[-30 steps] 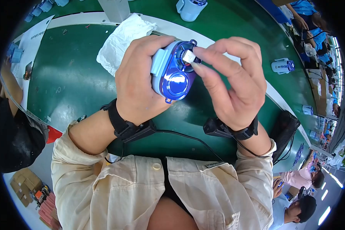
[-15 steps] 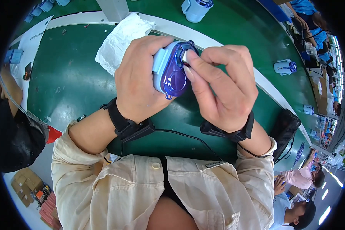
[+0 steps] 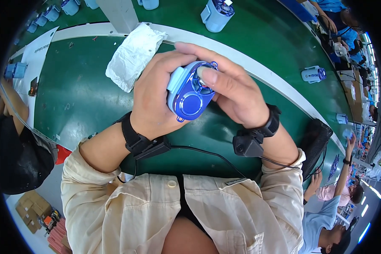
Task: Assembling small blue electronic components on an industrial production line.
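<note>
The left hand (image 3: 156,99) wraps around the side of a small light-blue plastic device with a glossy dark-blue oval face (image 3: 189,94), fingers curled behind it and over its top, palm against its pale side. The right hand (image 3: 237,91) closes in from the other side, its thumb pressed flat on the upper part of the dark-blue face, the other fingers folded behind the body. Both hands hold the device clamped between them, above the bench and in front of the person's chest.

The device's long axis runs up and down in the head view, leaning slightly, its narrower lower end pointing toward the person and its upper end away. Its dark-blue face is turned up toward the camera. That face is shiny, with a round raised disc in its lower half; a light-blue tab juts from the left side.

Both wrists carry black straps with small black boxes and a cable. Just beyond the left hand a crumpled white cloth (image 3: 133,55) lies on the green bench (image 3: 72,93). Farther out, past the right hand, stands a light-blue cylindrical part (image 3: 216,15).
</note>
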Demonstrator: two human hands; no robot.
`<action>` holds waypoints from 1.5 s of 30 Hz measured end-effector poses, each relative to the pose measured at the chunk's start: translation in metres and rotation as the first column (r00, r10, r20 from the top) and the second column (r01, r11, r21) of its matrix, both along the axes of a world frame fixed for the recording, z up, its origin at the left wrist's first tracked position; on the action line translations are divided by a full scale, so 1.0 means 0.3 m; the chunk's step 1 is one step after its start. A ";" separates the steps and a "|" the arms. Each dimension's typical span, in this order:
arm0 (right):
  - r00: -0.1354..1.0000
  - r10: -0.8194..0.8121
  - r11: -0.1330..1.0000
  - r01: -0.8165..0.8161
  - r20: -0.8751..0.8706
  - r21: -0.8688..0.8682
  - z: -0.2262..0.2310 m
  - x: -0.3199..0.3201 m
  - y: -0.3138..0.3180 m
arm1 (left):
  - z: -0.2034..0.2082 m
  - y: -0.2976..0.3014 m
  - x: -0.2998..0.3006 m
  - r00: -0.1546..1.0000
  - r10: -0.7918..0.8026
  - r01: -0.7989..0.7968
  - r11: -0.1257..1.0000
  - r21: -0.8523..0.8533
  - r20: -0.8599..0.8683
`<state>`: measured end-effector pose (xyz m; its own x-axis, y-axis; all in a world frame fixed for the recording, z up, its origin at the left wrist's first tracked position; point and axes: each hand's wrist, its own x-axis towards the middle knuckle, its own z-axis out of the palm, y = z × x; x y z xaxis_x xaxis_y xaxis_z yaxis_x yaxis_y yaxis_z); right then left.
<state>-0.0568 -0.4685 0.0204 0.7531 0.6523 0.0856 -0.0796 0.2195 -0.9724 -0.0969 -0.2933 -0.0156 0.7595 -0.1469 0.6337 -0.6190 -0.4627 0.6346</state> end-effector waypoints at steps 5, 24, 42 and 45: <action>0.983 0.000 0.999 0.010 -0.182 0.051 -0.036 -0.030 0.023 | -0.006 -0.013 -0.013 0.996 0.057 -0.059 0.998 -0.031 -0.071; 0.958 -0.282 0.953 0.286 0.047 -0.104 0.019 0.153 -0.133 | 0.009 -0.024 -0.010 0.980 0.064 -0.076 0.995 -0.057 -0.187; 0.181 -0.243 0.354 0.931 0.953 -0.087 -0.088 0.392 -0.253 | 0.005 -0.018 -0.016 0.977 0.039 -0.050 0.998 -0.048 -0.208; 0.471 -0.307 0.447 0.839 0.827 -0.312 -0.076 0.366 -0.172 | 0.009 -0.017 -0.015 0.966 0.005 -0.020 0.998 -0.056 -0.259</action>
